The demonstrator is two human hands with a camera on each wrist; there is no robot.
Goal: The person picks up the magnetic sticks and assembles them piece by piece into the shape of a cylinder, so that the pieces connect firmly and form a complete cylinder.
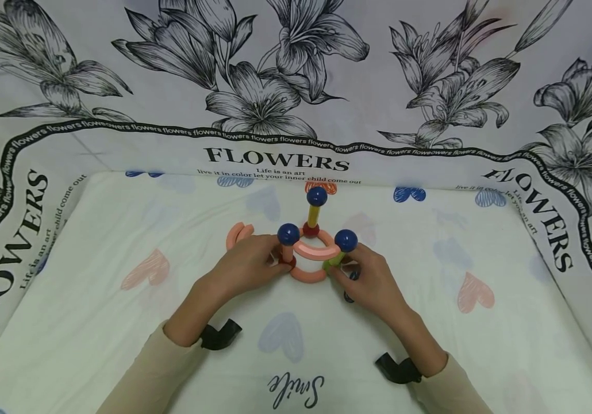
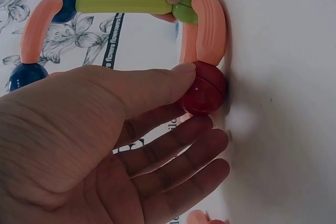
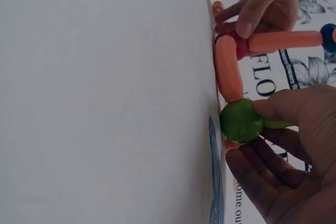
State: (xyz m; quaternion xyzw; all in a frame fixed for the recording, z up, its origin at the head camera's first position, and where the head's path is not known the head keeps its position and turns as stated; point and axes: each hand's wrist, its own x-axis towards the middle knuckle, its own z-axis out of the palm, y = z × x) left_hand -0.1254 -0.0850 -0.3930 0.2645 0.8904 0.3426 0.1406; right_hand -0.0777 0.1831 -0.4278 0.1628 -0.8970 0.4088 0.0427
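Observation:
A construction-toy frame of rods and balls stands on the cloth between both hands. Curved orange rods [image 1: 308, 277] form its base ring, with balls at the joints. Three uprights carry blue balls [image 1: 288, 234]; a curved orange rod [image 1: 316, 252] bridges the front two. My left hand [image 1: 246, 261] pinches the red ball [image 2: 209, 92] at the base's left corner between thumb and index finger, other fingers spread. At the right corner, the thumb and fingers of my right hand [image 1: 373, 279] pinch the green ball [image 3: 241, 121], from which a yellow-green rod [image 2: 123, 3] rises. The rear upright is a yellow rod [image 1: 314, 216].
Loose curved orange pieces [image 1: 236, 234] lie just beyond the left hand. A small dark piece [image 1: 349, 296] sits partly hidden under the right hand. Black camera mounts [image 1: 220, 334] jut from both wrists. The heart-print cloth [image 1: 213, 374] covers the surface.

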